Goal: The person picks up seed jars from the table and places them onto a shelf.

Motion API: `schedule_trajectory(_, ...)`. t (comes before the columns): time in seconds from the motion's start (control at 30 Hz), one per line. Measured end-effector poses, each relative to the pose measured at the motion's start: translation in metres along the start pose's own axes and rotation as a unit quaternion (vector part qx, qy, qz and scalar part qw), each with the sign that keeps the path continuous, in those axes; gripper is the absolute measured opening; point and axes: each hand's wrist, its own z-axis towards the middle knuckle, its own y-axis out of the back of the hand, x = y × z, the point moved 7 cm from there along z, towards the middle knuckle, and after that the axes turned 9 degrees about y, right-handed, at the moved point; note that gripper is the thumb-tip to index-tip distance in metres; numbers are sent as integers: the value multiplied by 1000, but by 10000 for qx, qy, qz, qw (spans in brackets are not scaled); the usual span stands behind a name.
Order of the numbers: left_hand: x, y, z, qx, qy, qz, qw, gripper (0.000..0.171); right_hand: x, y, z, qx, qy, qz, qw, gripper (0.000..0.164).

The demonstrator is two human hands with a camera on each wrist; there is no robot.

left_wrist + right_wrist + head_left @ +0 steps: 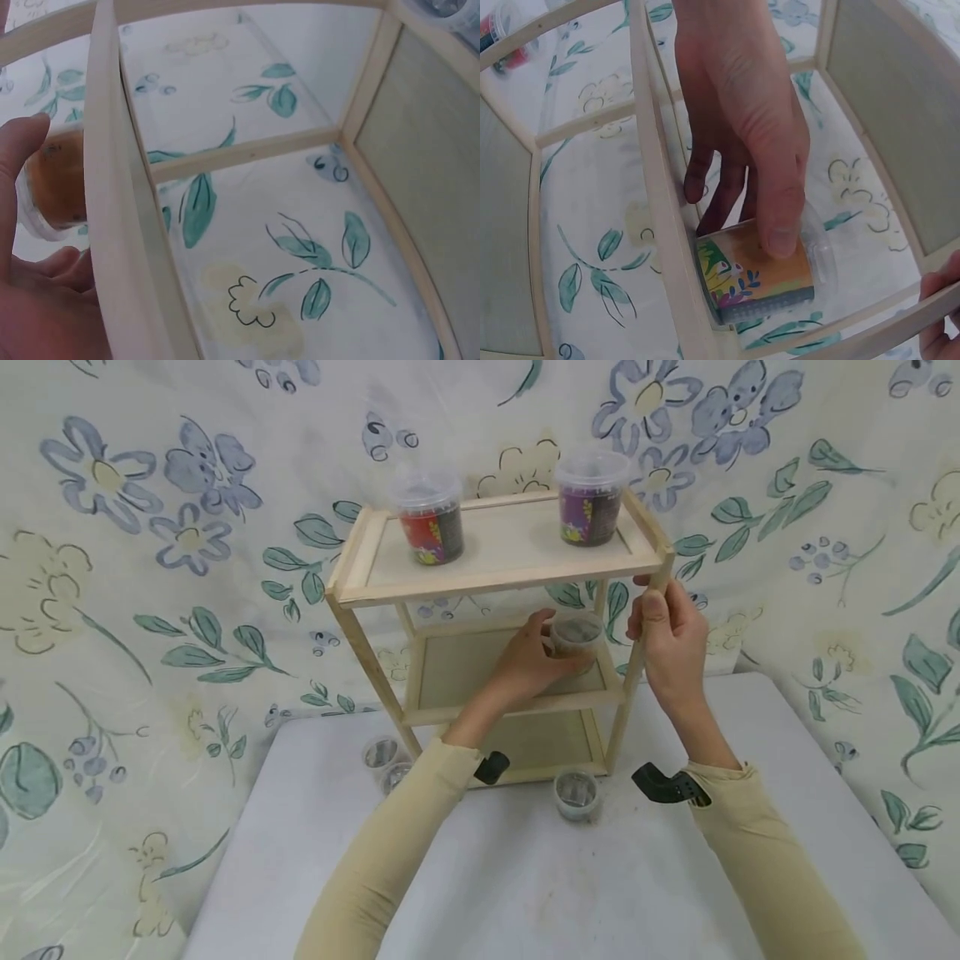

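My left hand (528, 660) holds a clear plastic tub (576, 633) at the right end of the middle shelf of a small wooden rack (510, 539). In the right wrist view the tub's orange picture label (769, 270) shows, with the thumb across it and the fingers behind. The left wrist view shows the tub partly hidden by a shelf edge. My right hand (675, 631) grips the rack's right front post near the top, with the thumb on its front. Fingertips of that hand (941, 300) appear at the right wrist view's edge.
On the top shelf stand a red-labelled tub (433, 527) and a purple-labelled tub (591, 506). One small tub (577, 795) sits before the rack on the white table (510, 877). Two more tubs (380, 752) stand by its left side. Flowered sheeting (187, 693) hangs behind.
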Motion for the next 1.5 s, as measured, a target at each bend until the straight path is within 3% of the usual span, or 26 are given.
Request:
schedule_trajectory(0.33, 17, 10, -12, -230, 314, -174, 9991, 103, -6, -3, -15, 87, -335, -81, 9994, 25)
schedule_trajectory(0.5, 23, 23, -25, -466, 409, -289, 9977, 95, -7, -4, -17, 211, -431, -182, 9987, 25)
schedule_trajectory(0.57, 23, 29, -33, -588, 248, -344, 9974, 90, -7, -4, -17, 237, -432, -255, 9985, 26)
schedule_trajectory(0.73, 15, 42, -56, -869, -625, -350, 9936, 79, -7, -3, -16, 239, -377, -328, 9985, 27)
schedule_trajectory(0.93, 15, 45, -84, -1083, -1407, -367, 9834, 68, -4, -2, -13, 193, -304, -279, 9990, 30)
schedule_trajectory(1.1, 23, 37, -104, -1186, -1702, -367, 9776, 61, -2, 0, -10, 181, -253, -229, 9993, 27)
schedule_trajectory(1.3, 35, 15, -122, -1017, -1751, -234, 9790, 53, -1, 2, -7, 66, -267, -139, 9995, 20)
schedule_trajectory(1.4, 47, 0, -128, -845, -1631, -81, 9829, 51, -1, 2, -7, 51, -300, -64, 9995, 18)
schedule_trajectory(1.5, 66, -20, -130, -501, -1243, 144, 9909, 55, -1, 1, -8, 78, -291, -76, 9995, 19)
